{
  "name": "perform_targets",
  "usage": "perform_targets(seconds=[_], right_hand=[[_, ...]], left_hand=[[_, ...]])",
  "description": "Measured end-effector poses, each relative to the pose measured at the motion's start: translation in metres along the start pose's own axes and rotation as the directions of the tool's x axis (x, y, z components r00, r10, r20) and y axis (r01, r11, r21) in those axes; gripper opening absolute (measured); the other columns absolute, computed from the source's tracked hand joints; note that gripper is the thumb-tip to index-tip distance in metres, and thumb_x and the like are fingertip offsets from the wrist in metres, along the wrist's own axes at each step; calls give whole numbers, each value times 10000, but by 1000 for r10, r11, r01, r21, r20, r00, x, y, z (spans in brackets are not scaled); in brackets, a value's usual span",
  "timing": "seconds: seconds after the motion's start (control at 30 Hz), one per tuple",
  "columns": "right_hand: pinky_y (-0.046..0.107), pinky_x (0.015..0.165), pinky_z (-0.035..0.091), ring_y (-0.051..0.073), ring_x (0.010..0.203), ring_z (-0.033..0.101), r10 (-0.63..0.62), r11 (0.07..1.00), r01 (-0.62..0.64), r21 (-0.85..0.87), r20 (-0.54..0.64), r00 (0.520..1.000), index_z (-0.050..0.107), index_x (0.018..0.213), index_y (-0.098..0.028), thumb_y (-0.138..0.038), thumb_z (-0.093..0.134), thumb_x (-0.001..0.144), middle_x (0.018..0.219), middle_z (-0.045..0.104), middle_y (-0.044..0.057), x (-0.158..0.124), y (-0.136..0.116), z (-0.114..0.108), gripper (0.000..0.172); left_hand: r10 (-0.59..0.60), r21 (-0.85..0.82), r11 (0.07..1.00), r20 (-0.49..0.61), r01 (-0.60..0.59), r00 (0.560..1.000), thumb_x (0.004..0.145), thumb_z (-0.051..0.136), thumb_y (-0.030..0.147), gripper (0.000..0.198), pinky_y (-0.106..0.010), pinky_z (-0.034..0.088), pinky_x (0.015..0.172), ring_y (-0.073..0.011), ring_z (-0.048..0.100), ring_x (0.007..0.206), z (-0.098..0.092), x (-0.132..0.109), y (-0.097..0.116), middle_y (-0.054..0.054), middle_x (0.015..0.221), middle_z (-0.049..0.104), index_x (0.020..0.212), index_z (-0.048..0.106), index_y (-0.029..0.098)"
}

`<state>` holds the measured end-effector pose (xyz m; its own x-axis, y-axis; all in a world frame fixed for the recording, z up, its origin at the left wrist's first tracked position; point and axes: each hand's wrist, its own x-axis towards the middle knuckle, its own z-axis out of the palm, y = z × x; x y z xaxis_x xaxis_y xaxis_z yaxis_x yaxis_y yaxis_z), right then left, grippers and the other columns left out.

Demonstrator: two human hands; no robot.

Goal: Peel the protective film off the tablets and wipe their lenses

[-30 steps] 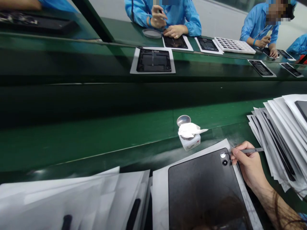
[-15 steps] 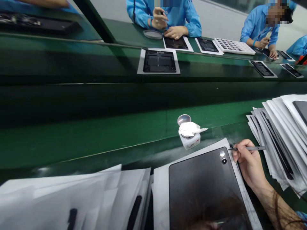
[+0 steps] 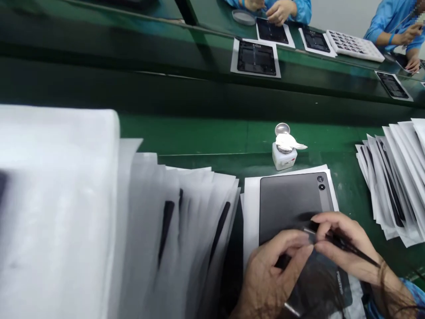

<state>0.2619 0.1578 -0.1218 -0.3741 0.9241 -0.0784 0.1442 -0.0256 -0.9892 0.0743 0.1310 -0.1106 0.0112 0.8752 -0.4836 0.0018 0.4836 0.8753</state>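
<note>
1. Change since half a second ago: right hand (image 3: 345,239) shifted from beside the lenses to over the tablet's middle; left hand (image 3: 268,266) now in view. Upper lens, bright then, reads dark. Camera swung too.
2. Tablet (image 3: 285,199): back up on sheet (image 3: 251,212), near its far edge; lenses (image 3: 321,183) close to the sheet's far right corner.
3. Right hand: gripping a slim dark tool (image 3: 360,253). Left hand: thumb and forefinger nearly meeting at a small pale piece (image 3: 311,237); whether they grip it, cannot tell.
4. Step in hand (judged): passing or freeing the piece between fingertips, possibly a lens cover. Next move calls for a sure pinch, tool clear of the tablet.
5. Bench (image 3: 206,139): bottle (image 3: 284,155) just beyond the sheet's far edge; stacks left (image 3: 195,208) and right (image 3: 392,181) of the sheet.
</note>
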Motion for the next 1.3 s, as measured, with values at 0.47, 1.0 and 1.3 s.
perform_targets(seconds=[0.47,1.0,1.3], right_hand=[[313,756,572,174,795,646,-94,992,108,64,-193,977,705,889,-266,-349,753,888,1030,625,43,-3,-13,-10,95],[335,703,587,198,798,704,-272,956,248,-153,-162,948,675,806,-273,-80,750,829,864,738,25,-4,-19,-5,209],[351,668,623,218,773,734,-401,913,387,-130,-108,910,705,895,-306,-5,742,791,868,759,23,-9,-11,3,320]], left_hand=[[171,87,981,46,-174,984,862,609,293,179,-265,546,601,-190,729,651,-2,4,-12,-16,698,771,755,726,210],[229,139,962,49,-234,972,884,582,269,193,-293,554,674,-190,724,646,-2,5,-14,-15,711,770,761,716,206],[175,154,971,55,-181,983,882,581,326,212,-274,537,595,-204,724,662,-2,4,-17,-24,722,770,768,728,225]])
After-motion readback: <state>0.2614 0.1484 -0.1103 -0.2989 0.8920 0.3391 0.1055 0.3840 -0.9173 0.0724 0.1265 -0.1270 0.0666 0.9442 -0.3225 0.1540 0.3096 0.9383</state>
